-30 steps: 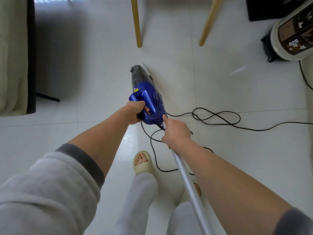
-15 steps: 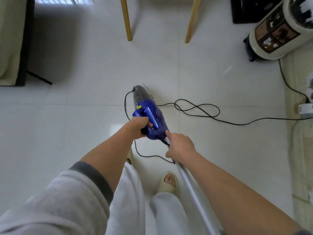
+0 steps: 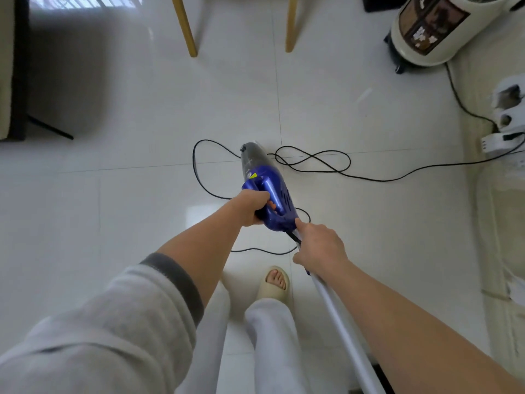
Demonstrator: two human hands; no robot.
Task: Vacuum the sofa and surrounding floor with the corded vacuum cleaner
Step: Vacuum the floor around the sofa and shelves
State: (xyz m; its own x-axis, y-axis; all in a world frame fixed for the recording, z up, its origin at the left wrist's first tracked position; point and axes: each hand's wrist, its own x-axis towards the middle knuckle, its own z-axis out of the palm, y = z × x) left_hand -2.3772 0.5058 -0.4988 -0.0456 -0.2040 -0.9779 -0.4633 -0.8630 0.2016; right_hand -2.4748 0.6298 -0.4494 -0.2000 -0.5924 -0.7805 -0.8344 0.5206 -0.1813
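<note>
My left hand (image 3: 253, 207) is wrapped around the handle of the blue vacuum cleaner (image 3: 268, 191), fingers curled under the grip, knuckles up. My right hand (image 3: 319, 245) is closed around the silver tube (image 3: 341, 328) where it meets the rear of the blue body, index finger stretched forward along the housing, thumb on the near side. The tube runs back down toward me, under my right forearm, to the lower edge of view.

The vacuum is held in the air over the white tiled floor (image 3: 142, 223), its grey nose pointing away from me, roughly over a tile joint. Its black cord (image 3: 312, 162) leaves the rear of the body near my right hand, loops on the tiles under and left of the vacuum, coils in a figure-eight just right of the nose, then trails right toward a white power strip (image 3: 502, 140) at the edge of the floor.

Left edge: a dark-framed sofa (image 3: 14, 81) with a thin black leg, well apart from the vacuum. Top: two wooden legs (image 3: 186, 27). Top right: a cream round appliance (image 3: 431, 27) with its own cord. One foot in a beige slipper (image 3: 274, 284) shows below my hands; grey sleeve (image 3: 99, 322) on my left arm.
</note>
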